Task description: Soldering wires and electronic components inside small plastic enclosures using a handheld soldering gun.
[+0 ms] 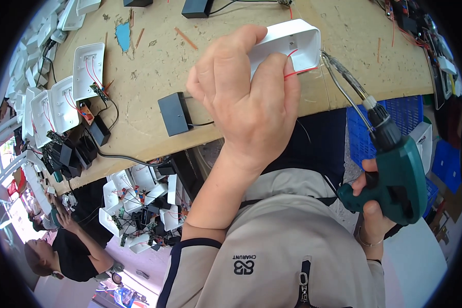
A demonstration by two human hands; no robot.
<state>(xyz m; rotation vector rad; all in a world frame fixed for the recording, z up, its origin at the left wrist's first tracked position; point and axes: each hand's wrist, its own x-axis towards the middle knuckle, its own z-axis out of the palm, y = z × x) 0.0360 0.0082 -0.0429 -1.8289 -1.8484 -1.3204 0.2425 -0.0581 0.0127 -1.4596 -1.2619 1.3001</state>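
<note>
My left hand (251,97) is closed around a small white plastic housing (309,43), tilted with its hollow side toward me over the table's front edge. Two red wires (304,71) run between its thumb and fingers at the opening. In my right hand (376,218) is a green soldering gun (404,177), gripped by its handle with a finger near the trigger. The gun's metal tip and a thin feed tube (346,87) reach up to the housing's right rim, close to the wire end. Whether they touch cannot be made out.
On the worn table (143,77) lies a black adapter box (174,114) with a cable. White housings (89,72) with red wires and circuit boards line the left. More fill a pile (138,205) below the edge. A blue crate (362,133) stands right; a co-worker (79,246) works lower left.
</note>
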